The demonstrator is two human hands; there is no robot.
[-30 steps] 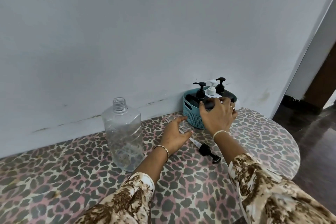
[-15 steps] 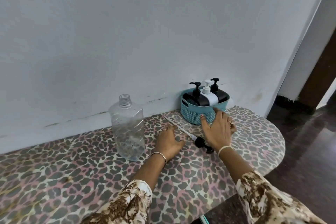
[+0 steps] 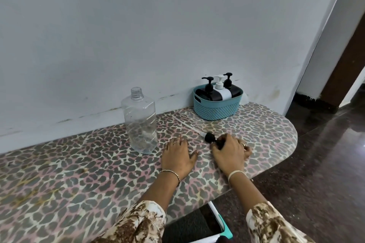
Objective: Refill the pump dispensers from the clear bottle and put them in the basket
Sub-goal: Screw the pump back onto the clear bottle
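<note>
A teal basket (image 3: 215, 109) stands against the wall and holds three upright pump dispensers: a black one (image 3: 207, 92), a white one (image 3: 223, 91) and another black one (image 3: 233, 88). The clear bottle (image 3: 141, 122) stands uncapped to the left, with only a little liquid at the bottom. A loose black pump head (image 3: 209, 137) with a long clear tube (image 3: 187, 123) lies on the table in front of the basket. My right hand (image 3: 230, 153) curls over the pump head's nozzle end. My left hand (image 3: 178, 157) rests flat on the table beside the bottle.
The leopard-print table (image 3: 79, 163) ends in a rounded edge on the right, above dark floor (image 3: 325, 163). A pale wall runs close behind everything. A white and teal object (image 3: 219, 221) sits below the table's front edge. A doorway opens at far right.
My right hand left the basket's dispensers and came back onto the loose pump head. My left hand slid back a little toward me. The view pulled back.
</note>
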